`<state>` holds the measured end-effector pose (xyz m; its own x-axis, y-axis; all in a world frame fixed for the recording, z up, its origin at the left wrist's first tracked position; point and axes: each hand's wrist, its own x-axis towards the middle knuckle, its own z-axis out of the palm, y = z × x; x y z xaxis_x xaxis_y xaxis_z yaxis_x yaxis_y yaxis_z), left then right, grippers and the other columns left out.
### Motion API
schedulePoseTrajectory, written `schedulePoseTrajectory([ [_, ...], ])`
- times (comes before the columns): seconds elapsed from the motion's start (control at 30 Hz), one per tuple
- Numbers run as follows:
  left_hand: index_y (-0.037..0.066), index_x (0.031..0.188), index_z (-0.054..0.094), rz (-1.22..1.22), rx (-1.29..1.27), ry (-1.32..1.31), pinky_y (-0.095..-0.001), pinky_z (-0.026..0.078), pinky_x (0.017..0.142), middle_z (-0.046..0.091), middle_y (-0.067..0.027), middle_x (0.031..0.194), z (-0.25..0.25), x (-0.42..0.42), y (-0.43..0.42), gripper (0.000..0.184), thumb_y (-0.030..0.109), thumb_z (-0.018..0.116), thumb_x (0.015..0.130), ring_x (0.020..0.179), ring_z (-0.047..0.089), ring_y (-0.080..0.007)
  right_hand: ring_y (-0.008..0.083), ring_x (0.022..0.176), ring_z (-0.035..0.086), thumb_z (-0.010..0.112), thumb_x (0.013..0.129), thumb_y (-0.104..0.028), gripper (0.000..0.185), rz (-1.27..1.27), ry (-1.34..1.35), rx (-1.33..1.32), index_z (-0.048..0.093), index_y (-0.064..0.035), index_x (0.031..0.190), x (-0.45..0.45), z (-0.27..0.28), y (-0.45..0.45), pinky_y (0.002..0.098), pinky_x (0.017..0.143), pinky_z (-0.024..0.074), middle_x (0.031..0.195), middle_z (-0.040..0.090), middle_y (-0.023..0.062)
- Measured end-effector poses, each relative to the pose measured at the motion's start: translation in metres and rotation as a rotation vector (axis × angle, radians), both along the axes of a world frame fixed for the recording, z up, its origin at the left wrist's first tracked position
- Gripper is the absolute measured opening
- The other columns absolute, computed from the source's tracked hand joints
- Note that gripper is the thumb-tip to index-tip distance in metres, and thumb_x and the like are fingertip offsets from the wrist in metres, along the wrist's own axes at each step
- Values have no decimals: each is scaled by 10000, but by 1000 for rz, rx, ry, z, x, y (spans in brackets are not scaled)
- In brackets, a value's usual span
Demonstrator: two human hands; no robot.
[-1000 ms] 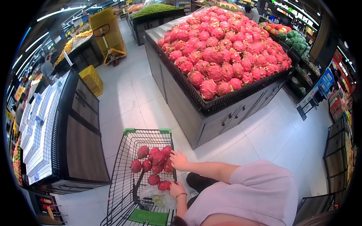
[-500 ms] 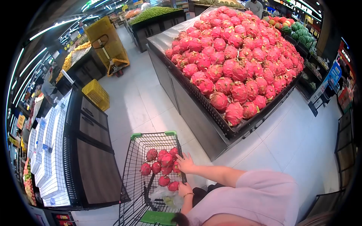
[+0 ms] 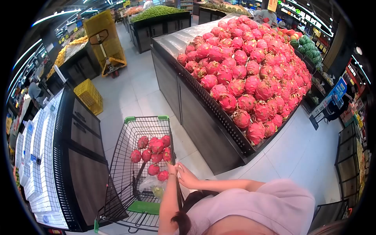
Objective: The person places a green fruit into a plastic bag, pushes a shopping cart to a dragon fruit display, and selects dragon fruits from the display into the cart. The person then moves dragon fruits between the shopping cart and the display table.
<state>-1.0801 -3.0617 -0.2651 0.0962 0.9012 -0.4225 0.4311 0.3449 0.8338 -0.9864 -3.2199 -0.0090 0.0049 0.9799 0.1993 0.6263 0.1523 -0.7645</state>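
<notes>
Both hands are at the right side of a wire shopping cart with green corners. My left hand is closed on the cart's side rim, its arm reaching up across the rear part of the basket. Just to its right, almost touching it, my right hand has its bent fingers on the same rim. Inside the cart lie several pink dragon fruits, most grouped toward the front. One dragon fruit rests close to my left wrist. Behind it lies a clear plastic bag with something pale green in it.
A large display stand heaped with dragon fruits rises ahead and right. White shelving with a dark cabinet flanks the cart's left. Farther off stand a yellow crate, a pallet jack and a sign. A person is behind the display.
My right hand has drawn back from spread fingers over the cart's side. My left hand has left the rear dragon fruit and come up to the rim. The cart has shifted forward along the stand.
</notes>
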Motion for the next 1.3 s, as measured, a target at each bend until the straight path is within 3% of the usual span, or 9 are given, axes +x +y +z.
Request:
schedulePoseTrajectory([
  [0.1,41,1334,271,-23,-367,-101,-448,418,888,403,-200,1305,171,-1,23,850,347,699,667,1162,445,-331,398,1220,354,512,782,-107,445,128,-14,-65,410,-5,1203,-8,40,18,422,1012,332,1319,355,247],
  [0.23,42,1290,369,-152,-192,-125,-403,410,875,507,-146,1231,222,-8,82,678,359,633,752,1066,507,-274,375,1237,354,510,813,-170,483,483,-35,-176,396,0,1250,-25,53,43,427,1025,307,1296,416,212],
  [0.43,12,1068,602,-601,220,494,-366,448,874,620,-190,1060,277,-88,176,459,373,532,793,994,590,-313,337,1313,278,535,844,-269,536,976,-81,-225,373,-53,1306,-61,32,91,476,1069,226,1335,392,221],
  [0.6,152,1150,592,-678,-161,1194,-486,418,897,572,-127,1192,371,-164,185,447,425,455,824,1100,545,-308,248,1107,469,561,786,-239,340,1017,-281,-83,493,-89,1083,-60,7,157,427,974,325,1040,519,96],
  [0.73,158,1134,616,-558,-291,1351,-497,387,947,568,-64,1215,355,-263,172,427,403,413,850,1161,502,-268,242,982,500,538,806,-253,176,900,-267,56,543,-97,888,-55,4,219,420,929,368,912,553,55],
  [0.83,134,830,691,-285,348,1209,-528,199,1066,652,-43,993,325,-285,179,266,313,497,798,1029,556,-259,237,976,498,539,802,-236,162,819,-242,181,541,-97,885,-42,1,260,404,940,358,901,543,58],
  [1.17,99,717,651,-102,900,919,-423,378,943,633,-58,773,319,-192,299,120,200,586,714,838,560,-271,268,933,505,531,768,-139,141,385,-119,57,530,-64,887,26,14,372,407,914,373,907,532,81],
  [1.23,115,736,649,-83,862,775,-384,454,712,631,-58,747,335,-165,314,88,180,595,712,783,579,-261,286,939,512,514,766,-92,141,295,-28,-57,516,-57,902,40,10,392,389,895,389,938,537,96],
  [1.3,122,747,654,-157,887,637,-366,471,702,644,-45,769,333,-151,335,86,186,608,715,777,588,-259,298,1006,512,472,803,-41,125,177,223,-66,498,-53,924,48,7,412,366,900,393,1015,538,119],
])
